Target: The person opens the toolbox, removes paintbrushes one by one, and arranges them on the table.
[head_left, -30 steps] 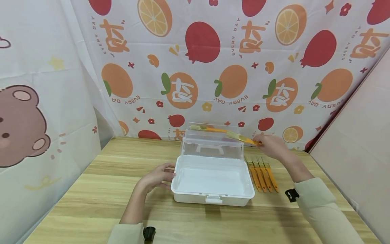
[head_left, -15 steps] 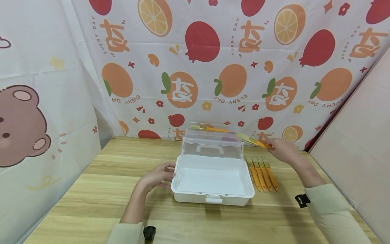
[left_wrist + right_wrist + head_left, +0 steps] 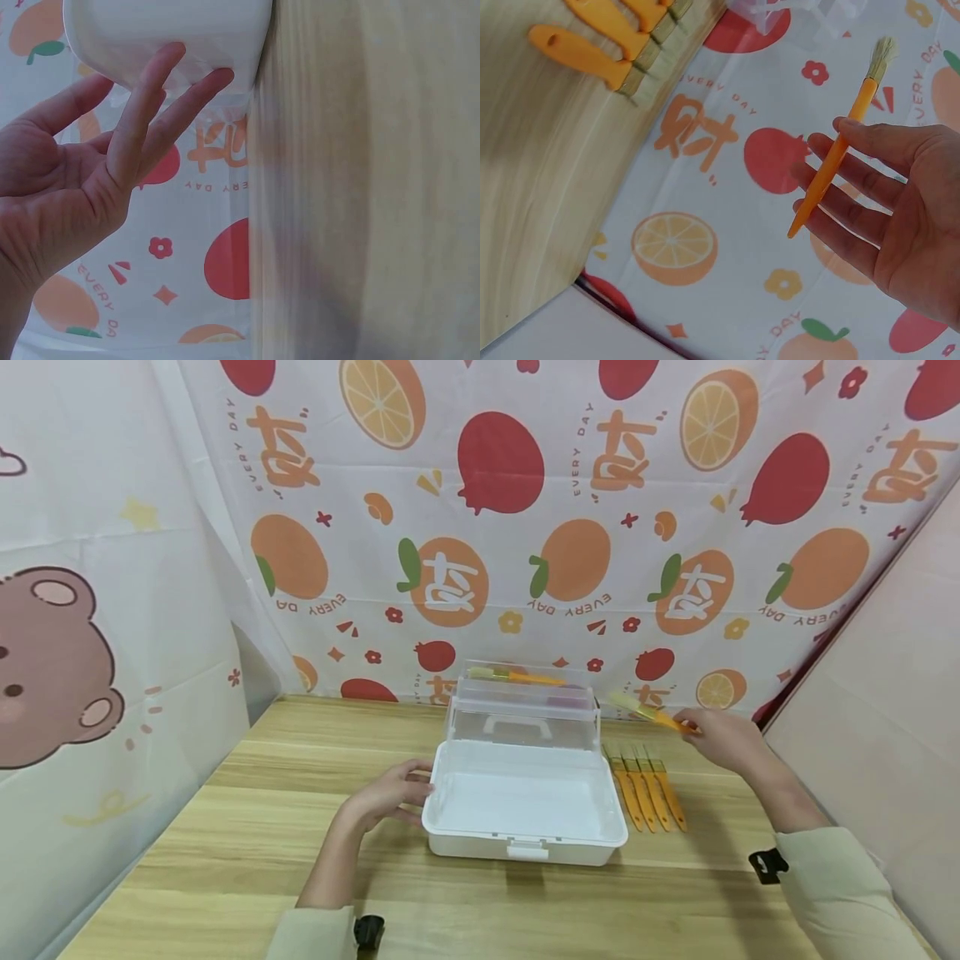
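An opened white plastic storage box (image 3: 480, 850) stands mid-table, its clear lid (image 3: 517, 731) tipped back. Against the box's left wall my left hand (image 3: 390, 793) rests its fingertips; in the left wrist view its fingers (image 3: 135, 124) are extended and touch the white wall. To the right of the lid, my right hand (image 3: 723, 739) pinches an orange-handled paintbrush (image 3: 648, 712) in the air, bristles pointing left. The right wrist view shows that paintbrush (image 3: 832, 169) between thumb and fingers. Another paintbrush (image 3: 517, 677) lies in the clear tray at the top of the lid.
Several orange-handled paintbrushes (image 3: 651, 795) lie side by side on the wooden table (image 3: 300, 827), right of the box. A fruit-print curtain (image 3: 495, 568) hangs behind the table. White panels close off the left and right sides.
My right hand has moved rightward and slightly down with the paintbrush, away from the lid. The left hand, the box and the other brushes have stayed put.
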`<state>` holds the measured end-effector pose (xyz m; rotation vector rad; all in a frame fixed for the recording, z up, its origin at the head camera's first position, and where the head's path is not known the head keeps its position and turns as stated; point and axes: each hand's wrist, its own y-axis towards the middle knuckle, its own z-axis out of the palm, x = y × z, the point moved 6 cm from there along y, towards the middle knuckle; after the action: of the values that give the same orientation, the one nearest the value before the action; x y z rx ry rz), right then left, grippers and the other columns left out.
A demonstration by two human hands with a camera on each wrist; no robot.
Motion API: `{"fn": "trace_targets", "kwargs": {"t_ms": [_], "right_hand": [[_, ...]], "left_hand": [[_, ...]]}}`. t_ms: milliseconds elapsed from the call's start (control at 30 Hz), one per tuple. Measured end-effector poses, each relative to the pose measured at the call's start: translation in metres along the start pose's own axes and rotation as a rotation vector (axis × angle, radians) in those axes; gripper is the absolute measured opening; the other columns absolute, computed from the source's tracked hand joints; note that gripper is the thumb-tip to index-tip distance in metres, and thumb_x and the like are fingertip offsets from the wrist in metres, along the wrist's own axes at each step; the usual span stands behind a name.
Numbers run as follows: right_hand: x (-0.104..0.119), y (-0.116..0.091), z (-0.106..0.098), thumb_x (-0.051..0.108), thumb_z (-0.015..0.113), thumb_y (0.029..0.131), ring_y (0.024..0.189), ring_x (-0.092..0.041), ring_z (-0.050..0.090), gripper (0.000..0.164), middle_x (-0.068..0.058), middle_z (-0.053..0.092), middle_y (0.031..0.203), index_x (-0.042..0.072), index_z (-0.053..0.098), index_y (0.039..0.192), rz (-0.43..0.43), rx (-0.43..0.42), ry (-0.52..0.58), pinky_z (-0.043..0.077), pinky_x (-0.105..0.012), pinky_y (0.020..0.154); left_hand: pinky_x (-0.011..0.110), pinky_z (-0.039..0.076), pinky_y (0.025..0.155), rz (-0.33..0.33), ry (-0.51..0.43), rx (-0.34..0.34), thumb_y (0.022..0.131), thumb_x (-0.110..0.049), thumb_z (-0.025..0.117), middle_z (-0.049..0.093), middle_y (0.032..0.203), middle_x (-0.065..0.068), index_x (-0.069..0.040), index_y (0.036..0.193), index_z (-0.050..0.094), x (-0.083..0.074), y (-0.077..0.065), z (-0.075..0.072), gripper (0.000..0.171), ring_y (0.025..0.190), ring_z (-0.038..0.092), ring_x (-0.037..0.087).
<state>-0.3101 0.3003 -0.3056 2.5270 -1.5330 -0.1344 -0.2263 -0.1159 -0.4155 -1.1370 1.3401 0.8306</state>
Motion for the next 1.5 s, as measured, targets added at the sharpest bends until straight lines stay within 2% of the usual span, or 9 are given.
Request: {"fn": "trace_targets", "kwargs": {"t_ms": [133,400,600,800,933,1200,1500], "right_hand": [[-0.009,-0.006,0.004,0.006,0.063,0.085,0.083,-0.033,0.060,0.023,-0.015,0.064,0.093,0.001,0.064,0.107,0.011,0.001,0.018,0.049,-0.048,0.064],[-0.025,-0.017,0.017,0.006,0.061,0.086,0.076,-0.030,0.060,0.023,-0.015,0.064,0.090,-0.001,0.063,0.108,0.029,0.034,0.066,0.048,-0.046,0.060],[-0.036,-0.023,0.026,0.005,0.063,0.084,0.074,-0.029,0.060,0.021,-0.013,0.064,0.085,-0.002,0.064,0.104,0.026,0.018,0.051,0.049,-0.047,0.061],[-0.044,-0.027,0.037,0.007,0.064,0.083,0.071,-0.025,0.060,0.020,-0.006,0.063,0.079,-0.001,0.065,0.101,0.032,0.041,0.014,0.048,-0.045,0.060],[-0.048,-0.030,0.045,0.006,0.065,0.081,0.068,-0.024,0.059,0.018,-0.006,0.062,0.077,-0.001,0.065,0.098,0.028,0.054,0.021,0.048,-0.043,0.058],[-0.061,-0.035,0.064,0.004,0.062,0.083,0.070,-0.027,0.058,0.021,-0.014,0.062,0.082,-0.005,0.061,0.102,0.121,0.149,0.124,0.047,-0.042,0.055],[-0.072,-0.035,0.077,0.005,0.059,0.082,0.075,-0.030,0.058,0.020,-0.015,0.062,0.084,-0.003,0.062,0.100,0.184,0.186,0.119,0.046,-0.044,0.055]], "left_hand": [[0.044,0.054,0.068,0.005,0.007,-0.002,0.092,-0.007,0.050,0.048,0.118,0.028,0.010,0.131,0.031,0.000,-0.001,0.002,0.047,0.090,0.058,0.032],[0.043,0.054,0.066,0.009,0.013,-0.019,0.091,-0.004,0.051,0.048,0.117,0.029,0.011,0.131,0.031,0.002,-0.004,0.007,0.046,0.088,0.059,0.030],[0.043,0.054,0.066,0.011,0.009,-0.026,0.092,-0.004,0.050,0.046,0.120,0.032,0.011,0.131,0.031,0.002,-0.005,0.009,0.047,0.090,0.058,0.035],[0.042,0.054,0.066,0.004,0.008,-0.034,0.092,-0.004,0.050,0.044,0.121,0.033,0.011,0.131,0.031,0.003,-0.004,0.009,0.046,0.091,0.058,0.037],[0.042,0.054,0.066,-0.001,0.010,-0.040,0.092,-0.004,0.050,0.045,0.121,0.033,0.011,0.131,0.032,0.003,-0.005,0.009,0.046,0.091,0.058,0.037],[0.042,0.054,0.066,-0.009,0.018,-0.045,0.091,-0.004,0.052,0.050,0.117,0.027,0.010,0.130,0.034,0.002,-0.005,0.008,0.045,0.087,0.060,0.030],[0.043,0.054,0.067,-0.015,0.011,-0.050,0.091,-0.004,0.052,0.050,0.117,0.026,0.009,0.130,0.034,0.000,-0.004,0.008,0.045,0.086,0.060,0.029]]}}
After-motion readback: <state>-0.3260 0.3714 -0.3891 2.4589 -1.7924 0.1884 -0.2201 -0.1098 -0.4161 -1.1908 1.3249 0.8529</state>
